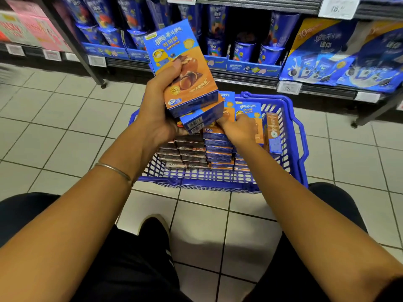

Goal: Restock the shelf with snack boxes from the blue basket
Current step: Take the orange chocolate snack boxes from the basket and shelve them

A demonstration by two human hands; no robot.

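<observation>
Boxes [185, 68] stacked in left fingers [175, 65].

even overhead light, soft floor shadows — shelf [239, 51] blurred (wide-angle bend at edges).

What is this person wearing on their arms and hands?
Both forearms are bare, with no sleeves in view and no gloves. The left hand has a thin silvery bangle on its wrist. The right hand shows no ring, watch or band.

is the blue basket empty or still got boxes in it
Not empty. The basket holds stacked rows of boxes, some standing upright.
</observation>
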